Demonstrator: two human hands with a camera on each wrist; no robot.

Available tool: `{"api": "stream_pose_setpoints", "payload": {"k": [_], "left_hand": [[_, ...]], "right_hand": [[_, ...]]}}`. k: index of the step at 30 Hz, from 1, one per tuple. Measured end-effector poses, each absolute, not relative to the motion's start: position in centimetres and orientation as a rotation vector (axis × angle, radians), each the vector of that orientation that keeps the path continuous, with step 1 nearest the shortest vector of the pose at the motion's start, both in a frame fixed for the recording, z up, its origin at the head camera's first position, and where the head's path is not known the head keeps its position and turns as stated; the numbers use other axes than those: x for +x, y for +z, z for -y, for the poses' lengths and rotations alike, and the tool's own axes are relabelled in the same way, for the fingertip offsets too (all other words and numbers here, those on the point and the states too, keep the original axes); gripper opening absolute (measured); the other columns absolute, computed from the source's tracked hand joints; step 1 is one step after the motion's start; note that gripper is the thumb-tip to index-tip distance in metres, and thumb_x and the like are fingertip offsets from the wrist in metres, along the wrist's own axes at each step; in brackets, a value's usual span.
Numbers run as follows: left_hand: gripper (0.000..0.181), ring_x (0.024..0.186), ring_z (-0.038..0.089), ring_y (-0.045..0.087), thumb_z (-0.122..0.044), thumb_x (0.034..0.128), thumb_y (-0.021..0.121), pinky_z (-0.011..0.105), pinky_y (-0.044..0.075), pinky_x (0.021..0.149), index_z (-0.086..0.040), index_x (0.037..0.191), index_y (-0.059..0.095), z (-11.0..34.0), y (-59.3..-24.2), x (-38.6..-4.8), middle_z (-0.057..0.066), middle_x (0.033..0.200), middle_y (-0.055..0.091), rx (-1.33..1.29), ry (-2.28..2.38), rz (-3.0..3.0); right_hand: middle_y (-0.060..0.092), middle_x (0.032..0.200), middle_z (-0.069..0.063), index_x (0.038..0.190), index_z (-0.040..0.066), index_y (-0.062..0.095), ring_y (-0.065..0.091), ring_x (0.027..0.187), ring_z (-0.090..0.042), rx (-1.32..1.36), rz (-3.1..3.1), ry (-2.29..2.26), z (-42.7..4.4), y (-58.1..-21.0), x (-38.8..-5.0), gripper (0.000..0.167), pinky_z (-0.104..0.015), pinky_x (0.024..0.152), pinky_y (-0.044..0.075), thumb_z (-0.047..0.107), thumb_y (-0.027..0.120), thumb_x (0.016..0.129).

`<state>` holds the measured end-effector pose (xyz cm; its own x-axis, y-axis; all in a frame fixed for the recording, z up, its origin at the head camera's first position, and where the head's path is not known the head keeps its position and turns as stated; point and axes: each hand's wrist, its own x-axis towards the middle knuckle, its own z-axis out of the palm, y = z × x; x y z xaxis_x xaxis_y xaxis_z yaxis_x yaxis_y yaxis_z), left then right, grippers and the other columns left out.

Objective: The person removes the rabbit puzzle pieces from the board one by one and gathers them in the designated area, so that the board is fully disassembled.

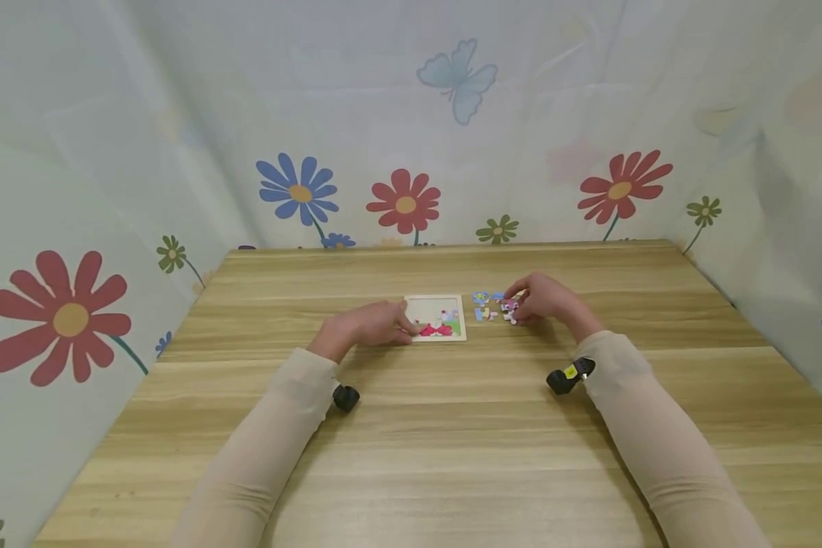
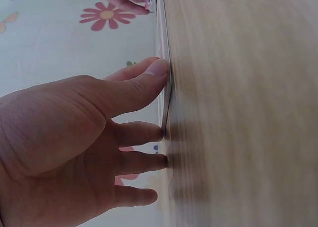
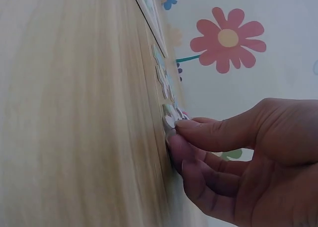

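The piece (image 1: 511, 307), right of centre in the frame, looks light, thin and stiff, probably smooth; its edges should give the best hold. The right hand (image 1: 544, 297) pinches it between thumb and finger. Other pieces (image 1: 480, 313) lie just left. The left hand (image 1: 378, 323) grips the tray (image 1: 463, 323) by its left side, remaining fingers spread; red and green sections fill the tray's lower and right parts.

Arms (image 1: 253, 449) outstretched, left hand (image 1: 378, 323) splayed, right hand (image 1: 546, 297) pinching
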<state>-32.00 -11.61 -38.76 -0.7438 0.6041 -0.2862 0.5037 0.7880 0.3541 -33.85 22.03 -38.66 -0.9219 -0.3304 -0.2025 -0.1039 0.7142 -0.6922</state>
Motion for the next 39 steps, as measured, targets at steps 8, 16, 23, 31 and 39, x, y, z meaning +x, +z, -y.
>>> {"api": "stream_pose_setpoints", "payload": {"k": [8,16,23,31,39], "left_hand": [[0.036,0.15,0.033,0.02,-0.025,0.0994,0.064,0.042,0.021,0.12,-0.022,0.135,0.065,11.47,-38.62,-31.85,0.021,0.163,0.02,0.794,0.369,-2.581],[0.036,0.15,0.032,0.018,-0.023,0.0998,0.064,0.041,0.021,0.12,-0.02,0.136,0.063,11.61,-38.72,-32.02,0.022,0.162,0.02,0.834,0.369,-2.566],[0.036,0.15,0.034,0.019,-0.024,0.0999,0.064,0.043,0.02,0.12,-0.021,0.136,0.064,11.58,-38.62,-31.97,0.022,0.162,0.02,0.811,0.365,-2.575],[0.036,0.15,0.033,0.018,-0.024,0.0996,0.064,0.042,0.02,0.12,-0.021,0.136,0.064,11.56,-38.45,-31.78,0.02,0.163,0.02,0.802,0.367,-2.58],[0.036,0.15,0.034,0.02,-0.025,0.0987,0.065,0.042,0.021,0.12,-0.021,0.135,0.065,11.57,-38.55,-31.84,0.021,0.162,0.02,0.809,0.36,-2.579]], "right_hand": [[0.068,0.088,-0.015,0.125,-0.011,0.063,0.063,0.062,-0.012,-0.323,-2.615,-1.039,-21.69,-38.81,-33.73,0.039,-0.028,0.061,0.054,-0.008,0.069,0.086],[0.071,0.09,-0.017,0.124,-0.011,0.064,0.063,0.063,-0.012,-0.338,-2.614,-1.057,-21.4,-38.69,-33.58,0.037,-0.027,0.062,0.055,-0.008,0.07,0.087],[0.072,0.089,-0.017,0.122,-0.011,0.065,0.063,0.063,-0.011,-0.327,-2.623,-1.054,-21.35,-38.58,-33.4,0.036,-0.026,0.061,0.054,-0.008,0.071,0.086],[0.073,0.086,-0.013,0.12,-0.009,0.068,0.062,0.063,-0.011,-0.34,-2.65,-1.013,-21.46,-38.85,-33.65,0.033,-0.026,0.061,0.053,-0.004,0.073,0.087],[0.071,0.081,-0.008,0.113,-0.008,0.071,0.059,0.061,-0.012,-0.394,-2.692,-0.957,-21.62,-38.98,-33.58,0.029,-0.023,0.057,0.046,-0.001,0.074,0.086]]}}
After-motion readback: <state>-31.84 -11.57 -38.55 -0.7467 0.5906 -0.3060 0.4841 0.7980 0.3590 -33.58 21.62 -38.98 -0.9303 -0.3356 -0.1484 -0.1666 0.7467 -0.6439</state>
